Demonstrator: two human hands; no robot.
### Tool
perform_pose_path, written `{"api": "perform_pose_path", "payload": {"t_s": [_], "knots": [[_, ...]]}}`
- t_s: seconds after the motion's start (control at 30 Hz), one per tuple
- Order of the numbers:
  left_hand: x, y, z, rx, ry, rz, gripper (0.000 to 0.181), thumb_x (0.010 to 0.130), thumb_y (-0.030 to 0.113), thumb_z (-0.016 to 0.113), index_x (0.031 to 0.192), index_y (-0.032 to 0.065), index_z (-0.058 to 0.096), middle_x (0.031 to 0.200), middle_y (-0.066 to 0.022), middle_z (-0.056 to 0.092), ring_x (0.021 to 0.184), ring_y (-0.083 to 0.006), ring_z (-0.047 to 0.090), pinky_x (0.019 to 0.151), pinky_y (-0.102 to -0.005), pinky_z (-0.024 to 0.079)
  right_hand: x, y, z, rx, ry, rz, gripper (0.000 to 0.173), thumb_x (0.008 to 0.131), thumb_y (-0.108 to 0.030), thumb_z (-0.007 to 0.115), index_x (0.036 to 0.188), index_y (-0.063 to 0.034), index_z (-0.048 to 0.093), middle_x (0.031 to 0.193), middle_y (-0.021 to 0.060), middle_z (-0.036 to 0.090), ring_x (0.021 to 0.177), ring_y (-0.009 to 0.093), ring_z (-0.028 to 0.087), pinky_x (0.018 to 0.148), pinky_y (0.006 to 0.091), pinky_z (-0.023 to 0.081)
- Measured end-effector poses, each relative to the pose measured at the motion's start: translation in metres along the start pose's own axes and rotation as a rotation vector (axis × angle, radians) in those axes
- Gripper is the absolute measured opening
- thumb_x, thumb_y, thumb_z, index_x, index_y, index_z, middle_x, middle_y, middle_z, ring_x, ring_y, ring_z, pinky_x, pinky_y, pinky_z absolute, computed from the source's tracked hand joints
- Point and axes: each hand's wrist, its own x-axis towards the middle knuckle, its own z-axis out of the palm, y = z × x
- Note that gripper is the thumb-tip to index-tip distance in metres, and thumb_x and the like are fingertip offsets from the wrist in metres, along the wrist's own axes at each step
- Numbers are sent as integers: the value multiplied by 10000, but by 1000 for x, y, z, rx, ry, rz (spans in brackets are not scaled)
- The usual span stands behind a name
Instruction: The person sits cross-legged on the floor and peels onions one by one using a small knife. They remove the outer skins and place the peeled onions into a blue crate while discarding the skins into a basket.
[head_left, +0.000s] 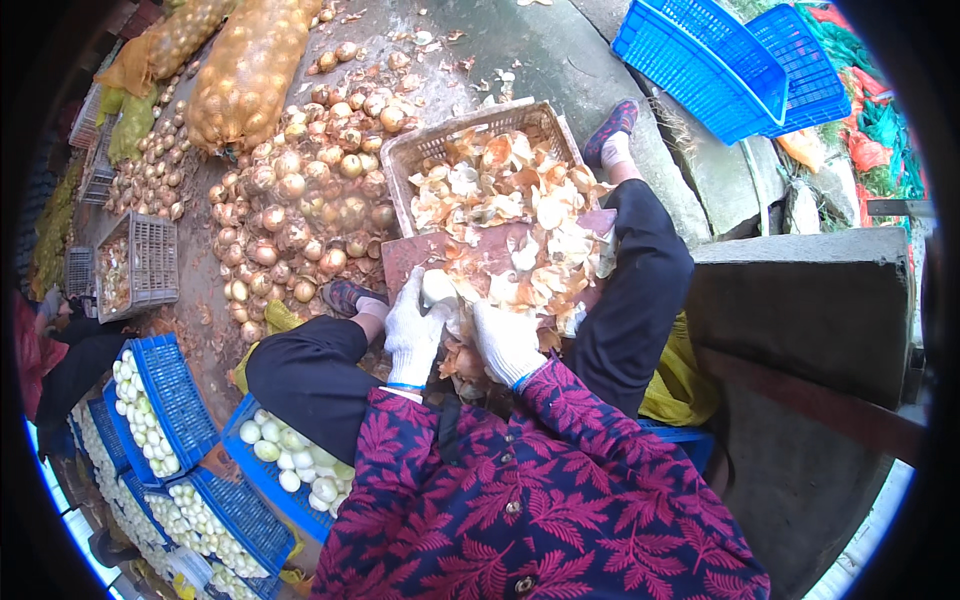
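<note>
My left hand (415, 330), in a white knit glove, holds a peeled white onion (438, 287) between thumb and fingers, above a reddish board (409, 255). Close to its right is my right hand (508, 337), gloved the same way, with curled fingers over loose onion skins; whether it holds a tool is hidden. Dry onion skins (551, 281) cover much of the board. Beyond it a worn plastic crate (397, 180) is heaped with skins. Unpeeled onions (292, 184) lie in a large pile on the ground to the left.
A blue crate (240, 442) of peeled onions stands by my left leg, with several more farther left. Filled mesh sacks (247, 75) lie at the upper left. Blue empty crates (701, 67) are at the upper right, a concrete slab (802, 315) at the right. Another person's sleeve (45, 352) shows far left.
</note>
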Motion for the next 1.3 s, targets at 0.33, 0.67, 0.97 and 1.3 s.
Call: {"api": "perform_pose_path", "payload": {"t_s": [0.33,0.67,0.97,1.3], "knots": [[-2,2,-4,21,-36,-85,756,857,63,758,1557,1,478,1448,-197,642,1312,-276,636,1106,-368,498,15,10,-7,1050,-86,279,326,1003,-284,653,1050,32,714,743,146,713,511,230,636,462,377,484],[-27,-20,2,-440,-25,-20,707,921,60,749,1546,-38,432,1402,-168,630,1227,-232,659,1019,-331,547,42,-8,-26,840,-109,210,329,996,-280,631,1144,4,707,788,139,741,593,225,709,540,370,558],[-78,92,-73,-1214,-364,-216,595,994,261,713,1466,-33,503,1312,-149,665,1087,-242,728,824,-373,650,-54,-31,-136,1216,-290,152,198,988,-199,640,1016,-5,617,629,48,636,370,108,519,315,264,363],[-92,110,-53,-2017,-412,-339,546,1015,312,653,1474,42,528,1456,-236,568,1203,-439,659,827,-455,641,-46,2,-110,1566,52,260,238,1050,-266,589,1035,-30,616,645,75,639,396,136,506,311,286,361]]}}
